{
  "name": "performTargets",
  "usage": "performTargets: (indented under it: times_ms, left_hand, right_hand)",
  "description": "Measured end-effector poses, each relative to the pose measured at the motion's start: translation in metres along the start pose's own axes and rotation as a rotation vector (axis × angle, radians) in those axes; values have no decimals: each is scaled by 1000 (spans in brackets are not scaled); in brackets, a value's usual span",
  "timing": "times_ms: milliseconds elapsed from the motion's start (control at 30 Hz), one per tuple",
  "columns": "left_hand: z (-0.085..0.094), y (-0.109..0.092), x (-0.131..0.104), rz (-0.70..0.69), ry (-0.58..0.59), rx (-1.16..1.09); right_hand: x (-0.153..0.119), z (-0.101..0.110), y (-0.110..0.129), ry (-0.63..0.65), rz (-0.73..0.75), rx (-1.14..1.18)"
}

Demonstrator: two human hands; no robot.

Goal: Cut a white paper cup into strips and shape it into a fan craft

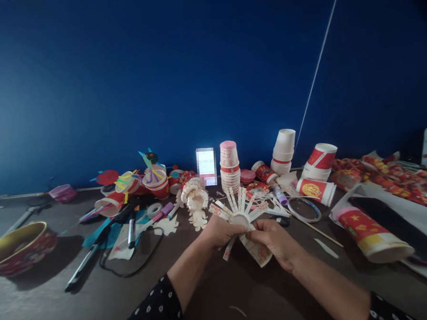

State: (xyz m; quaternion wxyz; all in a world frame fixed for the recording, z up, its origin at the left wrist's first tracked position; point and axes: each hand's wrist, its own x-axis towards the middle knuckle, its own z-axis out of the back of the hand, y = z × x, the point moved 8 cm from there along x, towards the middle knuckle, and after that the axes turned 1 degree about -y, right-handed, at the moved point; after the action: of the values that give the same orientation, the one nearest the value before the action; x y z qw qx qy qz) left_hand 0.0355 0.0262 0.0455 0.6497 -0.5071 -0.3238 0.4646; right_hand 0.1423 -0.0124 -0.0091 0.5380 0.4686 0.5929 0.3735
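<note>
Far left on the counter (278,304): one bowl (21,260), gold inside, patterned outside, cut off by the view's edge. Behind it, one small pink dish (62,193). Next, one black-and-silver marker (85,264), lying aslant; one black cord (133,275), looped; several red-and-white cups (156,186) with coloured strips. Then white cut-paper shapes (197,204), ruffled and partly piled.

Centre: left hand (220,231), closed, thumb on top, fingers under, clamped on the left side of one cut paper cup (240,219). This cup is held just above the counter, its round base facing up, its wall slit into strips that fan outward. Behind it, one upright stack of cups (230,171), pink on top. Right hand (271,238), thumb and fingertips together, pinching a wide printed flap (258,253) of the same cup near the base; the two thumbs almost meet.

Right: one white cup stack (283,151), inverted; one clear coil (305,210); one thin stick (325,235); one red-and-yellow cup (373,233) on its side, beside a dark phone (399,226); behind, a heap of red scraps (386,179).
</note>
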Motion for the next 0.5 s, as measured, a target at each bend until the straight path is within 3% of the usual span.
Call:
performTargets:
  times_ms: [133, 233, 367, 500]
  left_hand:
    - [-3, -6, 2, -93, 16, 10]
    - [-2, -6, 5, -134, 51, 7]
    - [0, 2, 5, -38, 149, 25]
    - [3, 5, 5, 16, 139, 40]
  right_hand:
    - [1, 2, -1, -41, 6, -10]
    - [-1, 0, 1, -3, 5, -2]
    - [-4, -3, 4, 48, 12, 16]
    - [-2, -2, 3, 43, 22, 6]
